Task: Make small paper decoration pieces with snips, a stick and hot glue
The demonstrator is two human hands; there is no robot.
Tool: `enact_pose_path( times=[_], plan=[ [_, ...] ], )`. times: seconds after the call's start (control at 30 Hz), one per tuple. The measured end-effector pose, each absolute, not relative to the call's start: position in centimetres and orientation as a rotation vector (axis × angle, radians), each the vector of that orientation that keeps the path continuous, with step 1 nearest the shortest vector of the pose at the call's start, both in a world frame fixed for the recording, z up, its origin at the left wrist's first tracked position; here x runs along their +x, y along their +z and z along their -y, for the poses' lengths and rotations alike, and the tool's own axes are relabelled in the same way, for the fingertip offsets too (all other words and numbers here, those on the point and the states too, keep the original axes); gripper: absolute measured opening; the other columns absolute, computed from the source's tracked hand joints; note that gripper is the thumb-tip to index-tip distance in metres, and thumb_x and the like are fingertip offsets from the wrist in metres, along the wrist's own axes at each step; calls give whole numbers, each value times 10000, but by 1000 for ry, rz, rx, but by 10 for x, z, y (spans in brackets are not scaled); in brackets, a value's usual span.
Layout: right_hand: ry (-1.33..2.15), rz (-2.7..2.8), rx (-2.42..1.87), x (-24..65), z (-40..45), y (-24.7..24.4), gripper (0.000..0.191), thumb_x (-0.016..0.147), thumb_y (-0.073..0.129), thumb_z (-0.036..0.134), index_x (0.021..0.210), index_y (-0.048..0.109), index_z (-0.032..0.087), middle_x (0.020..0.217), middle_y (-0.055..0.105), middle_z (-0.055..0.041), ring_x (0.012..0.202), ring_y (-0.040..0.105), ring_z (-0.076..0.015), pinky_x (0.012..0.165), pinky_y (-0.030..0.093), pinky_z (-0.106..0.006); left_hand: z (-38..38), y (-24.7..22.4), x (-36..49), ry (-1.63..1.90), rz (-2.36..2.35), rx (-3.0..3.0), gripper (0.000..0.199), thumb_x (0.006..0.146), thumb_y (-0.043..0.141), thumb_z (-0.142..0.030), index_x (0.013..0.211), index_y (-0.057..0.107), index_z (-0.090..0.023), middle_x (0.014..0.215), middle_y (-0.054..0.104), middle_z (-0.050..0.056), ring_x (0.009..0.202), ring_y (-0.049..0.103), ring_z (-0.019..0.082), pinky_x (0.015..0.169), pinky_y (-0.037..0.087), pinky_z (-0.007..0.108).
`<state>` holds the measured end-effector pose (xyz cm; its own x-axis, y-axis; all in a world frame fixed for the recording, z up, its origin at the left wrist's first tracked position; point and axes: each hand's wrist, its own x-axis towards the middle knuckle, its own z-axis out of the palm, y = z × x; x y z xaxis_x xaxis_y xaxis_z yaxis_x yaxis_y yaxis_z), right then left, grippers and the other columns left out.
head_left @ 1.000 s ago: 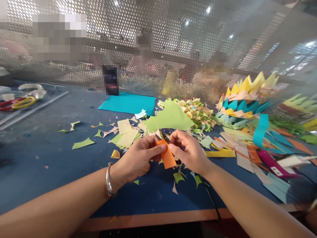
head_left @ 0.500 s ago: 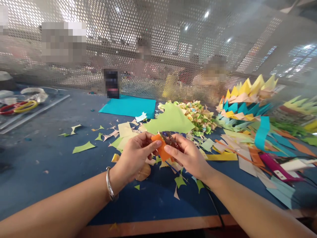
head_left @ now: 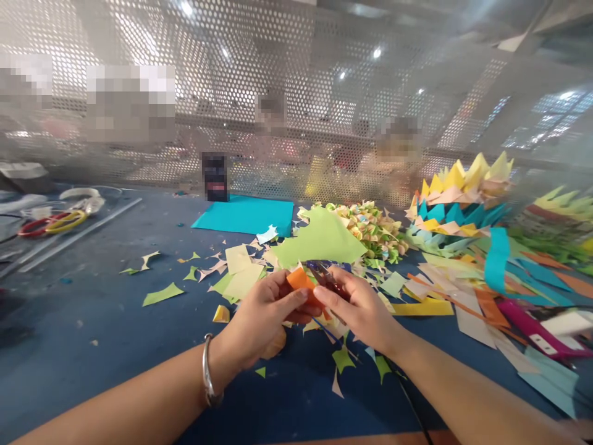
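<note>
Between my two hands is a small piece of orange paper (head_left: 299, 279), bent and partly covered by fingers. My left hand (head_left: 273, 303) pinches it from the left. My right hand (head_left: 359, 306) is closed around what look like scissors (head_left: 320, 269), whose dark metal blades point up and left beside the paper; the grip is mostly hidden in the palm. The right thumb lies close to the orange paper's edge. Under and around both hands lie paper scraps, including a green scrap (head_left: 343, 360) and a folded yellow piece (head_left: 221, 314). A round wooden-looking object (head_left: 275, 343) is partly hidden below my left hand.
A large green sheet (head_left: 324, 238) and a heap of small folded papers (head_left: 375, 225) lie ahead. Blue paper (head_left: 245, 216) is farther back. Spiky layered paper stacks (head_left: 458, 198), paper strips (head_left: 426, 308) and a magenta power strip (head_left: 540, 337) are right; scissors with red-yellow handles (head_left: 60, 222) left.
The whole view has shifted, so table things appear lower. The orange paper is tilted differently and more covered by my fingers; both hands keep their hold.
</note>
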<state>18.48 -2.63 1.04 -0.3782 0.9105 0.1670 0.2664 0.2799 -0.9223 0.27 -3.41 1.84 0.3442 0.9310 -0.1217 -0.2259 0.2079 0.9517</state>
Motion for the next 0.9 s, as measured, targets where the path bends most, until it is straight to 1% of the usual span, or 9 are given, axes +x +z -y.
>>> enact_pose_path(
  times=[0.13,0.2,0.27,0.4,0.47,0.73,0.9],
  plan=[
    [1215,1734,-1026,187,24,11,304,967,458,501,868,487,216,575,309,82,471,325,-90,457,269,-239,31,21,0,1068,-861,920,123,826,680,-250,869,619,-152,849,755,72,786,714,171,764,536,283],
    [1248,1686,-1015,187,23,11,334,970,426,530,880,493,216,583,280,81,463,292,-90,439,241,-239,30,23,-2,1107,-869,887,134,816,689,-262,853,621,-152,855,757,74,806,716,188,795,536,308],
    [1220,1698,-1028,188,22,11,349,961,435,543,870,500,213,600,271,76,476,284,-90,440,232,-238,31,25,-3,1122,-865,877,155,806,701,-279,856,623,-155,864,758,76,824,715,198,814,533,321],
    [1073,1838,-1120,187,23,17,341,936,500,529,835,513,204,618,368,60,529,381,-95,475,289,-231,31,25,-4,1129,-854,885,179,817,693,-309,872,614,-159,854,759,76,818,713,193,807,530,318],
    [1008,1876,-1158,187,24,20,343,931,505,528,834,525,200,618,400,53,542,404,-101,483,304,-231,31,25,-4,1145,-851,887,181,814,697,-310,874,614,-161,842,757,70,815,712,190,799,530,315],
    [930,1949,-1157,187,25,21,335,928,510,514,819,524,197,594,438,51,522,416,-102,468,293,-233,30,24,-3,1149,-812,855,197,797,726,-293,880,611,-155,867,748,62,811,706,180,800,541,304],
    [871,2001,-1141,187,26,22,338,936,497,503,792,516,198,572,422,54,507,394,-100,468,291,-240,31,23,-2,1131,-777,881,194,819,708,-297,910,625,-147,872,746,65,805,699,175,808,542,307]
  ],
)
